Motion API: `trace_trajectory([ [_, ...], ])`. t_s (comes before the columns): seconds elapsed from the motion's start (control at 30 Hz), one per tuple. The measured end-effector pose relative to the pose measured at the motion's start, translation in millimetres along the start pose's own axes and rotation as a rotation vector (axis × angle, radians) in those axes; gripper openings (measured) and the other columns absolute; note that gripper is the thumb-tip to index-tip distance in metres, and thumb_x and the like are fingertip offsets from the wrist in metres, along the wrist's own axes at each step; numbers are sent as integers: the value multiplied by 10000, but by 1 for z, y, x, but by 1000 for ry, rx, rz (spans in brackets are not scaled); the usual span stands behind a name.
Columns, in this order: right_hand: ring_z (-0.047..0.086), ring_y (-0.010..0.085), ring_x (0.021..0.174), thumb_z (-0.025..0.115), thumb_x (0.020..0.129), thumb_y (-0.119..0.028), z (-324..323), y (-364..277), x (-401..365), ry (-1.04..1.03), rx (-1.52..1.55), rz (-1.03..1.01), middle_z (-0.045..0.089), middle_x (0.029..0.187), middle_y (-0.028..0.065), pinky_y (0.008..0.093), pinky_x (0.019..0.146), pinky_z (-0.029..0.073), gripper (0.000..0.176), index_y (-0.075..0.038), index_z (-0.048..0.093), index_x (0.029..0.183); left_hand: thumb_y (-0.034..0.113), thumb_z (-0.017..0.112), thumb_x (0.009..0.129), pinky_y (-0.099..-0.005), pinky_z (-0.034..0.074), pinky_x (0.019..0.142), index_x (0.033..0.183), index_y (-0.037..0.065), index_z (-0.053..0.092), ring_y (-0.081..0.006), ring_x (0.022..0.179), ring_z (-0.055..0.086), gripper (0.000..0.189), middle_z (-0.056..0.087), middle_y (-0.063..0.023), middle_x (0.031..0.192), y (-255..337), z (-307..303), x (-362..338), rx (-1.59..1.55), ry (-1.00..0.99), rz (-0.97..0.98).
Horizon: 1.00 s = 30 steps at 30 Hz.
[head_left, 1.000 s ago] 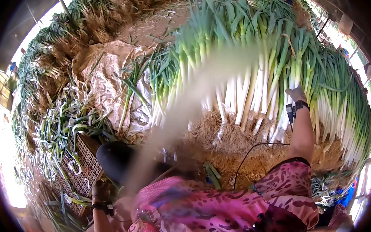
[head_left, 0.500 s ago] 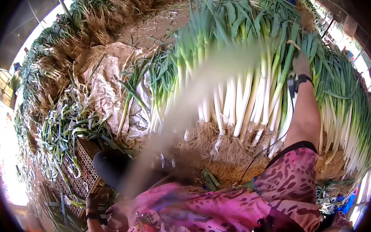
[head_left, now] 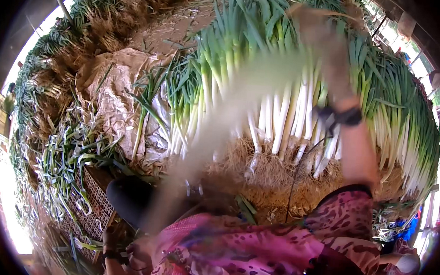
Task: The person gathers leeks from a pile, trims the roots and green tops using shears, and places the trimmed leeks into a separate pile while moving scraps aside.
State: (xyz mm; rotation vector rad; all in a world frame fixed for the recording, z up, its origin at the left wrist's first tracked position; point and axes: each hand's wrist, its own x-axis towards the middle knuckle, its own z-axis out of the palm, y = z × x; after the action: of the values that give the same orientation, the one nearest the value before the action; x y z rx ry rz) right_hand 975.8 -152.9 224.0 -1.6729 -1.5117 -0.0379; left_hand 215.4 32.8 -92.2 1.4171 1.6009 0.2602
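Long leeks with green tops, white stalks and shaggy roots lie side by side in front of me. My right hand, in a pale glove with a black band at the wrist, reaches over their green tops. It is smeared by motion. A thin tan strip runs across its fingertips and appears to be held there. Low at the left, my left hand is in shadow beside a woven crate; its fingers are too dark to make out. A pale blurred band crosses the middle of the view, hiding some leeks.
Leaf scraps lie over and around the crate. Behind them spreads a crumpled tan sheet. More stacked leeks line the far left, and another row curves along the right. A thin black cord hangs by my right wrist.
My right hand has moved up and to the left over the leek tops, and the tan strip has moved with it. The left hand has stayed nearly in place. The view has shifted slightly.
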Motion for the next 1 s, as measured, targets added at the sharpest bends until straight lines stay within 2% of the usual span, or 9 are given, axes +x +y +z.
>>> trace_trajectory([
  [0.13, 695, 305, 951, 627, 936, -320, 179, -73, -79, -1284, 337, -56, 712, 904, 170, 419, 893, 541, 330, -72, 737, 1123, 175, 696, 939, -327, 521, 765, 977, 43, 673, -186, 850, 643, 139, 694, -37, 918, -73, 2, 39, 330, -59, 353],
  [0.27, 701, 314, 897, 609, 910, -283, 298, -100, -90, -1423, -19, -241, 719, 874, 182, 429, 786, 543, 265, -69, 758, 862, 124, 601, 874, -395, 491, 868, 1001, 112, 665, -215, 968, 618, 143, 684, -38, 955, -169, -5, 65, 1916, 209, 1086],
  [0.4, 674, 300, 805, 624, 877, -157, 377, -114, 8, -498, -73, -599, 690, 856, 152, 394, 749, 546, 173, 4, 687, 863, 303, 638, 940, -373, 517, 797, 1070, 48, 690, -192, 829, 608, 292, 685, -64, 903, -75, 34, -17, 78, 56, -67],
  [0.5, 670, 224, 835, 644, 952, -252, 389, -223, 42, -625, 508, -330, 697, 913, 117, 316, 777, 536, 302, 34, 695, 1035, 419, 656, 914, -382, 533, 884, 1196, 33, 677, -245, 986, 654, 479, 718, -112, 1115, -142, 62, -48, 226, -167, -107],
  [0.6, 673, 165, 922, 672, 947, -375, 430, -313, 11, -816, 832, -352, 714, 1021, 110, 281, 810, 526, 454, 31, 685, 1152, 439, 656, 885, -410, 537, 896, 1183, 62, 704, -320, 1035, 672, 483, 723, -135, 1160, -236, 108, -68, 760, -440, 730],
  [0.8, 691, 259, 793, 619, 952, -352, 713, -322, -127, -888, 596, -366, 688, 875, 175, 366, 737, 533, 343, -49, 698, 1092, 429, 664, 856, -407, 539, 896, 1158, 43, 714, -321, 1040, 686, 492, 734, -134, 1130, -286, 121, -50, 232, -341, -41],
  [0.87, 694, 368, 854, 570, 955, -341, 779, -264, -185, -928, 430, -480, 692, 863, 228, 437, 772, 529, 347, -28, 713, 999, 438, 677, 833, -408, 539, 901, 1144, 36, 720, -321, 1029, 700, 510, 742, -141, 1110, -246, 66, -59, -4, 49, -446],
  [0.97, 665, 464, 994, 545, 891, -472, 801, -221, -222, -1289, 45, 233, 708, 961, 308, 472, 894, 497, 564, 61, 724, 848, 444, 704, 817, -427, 530, 936, 1197, 39, 687, -353, 1076, 684, 556, 721, -194, 1141, -308, 31, -32, -124, 450, -539],
  [1.0, 681, 323, 806, 542, 963, -363, 825, -196, -243, -1277, -66, -170, 708, 824, 195, 410, 804, 516, 451, 60, 688, 914, 434, 715, 818, -439, 524, 955, 1228, 32, 657, -357, 1100, 670, 577, 707, -208, 1154, -294, -1, -36, -162, 514, -665],
])
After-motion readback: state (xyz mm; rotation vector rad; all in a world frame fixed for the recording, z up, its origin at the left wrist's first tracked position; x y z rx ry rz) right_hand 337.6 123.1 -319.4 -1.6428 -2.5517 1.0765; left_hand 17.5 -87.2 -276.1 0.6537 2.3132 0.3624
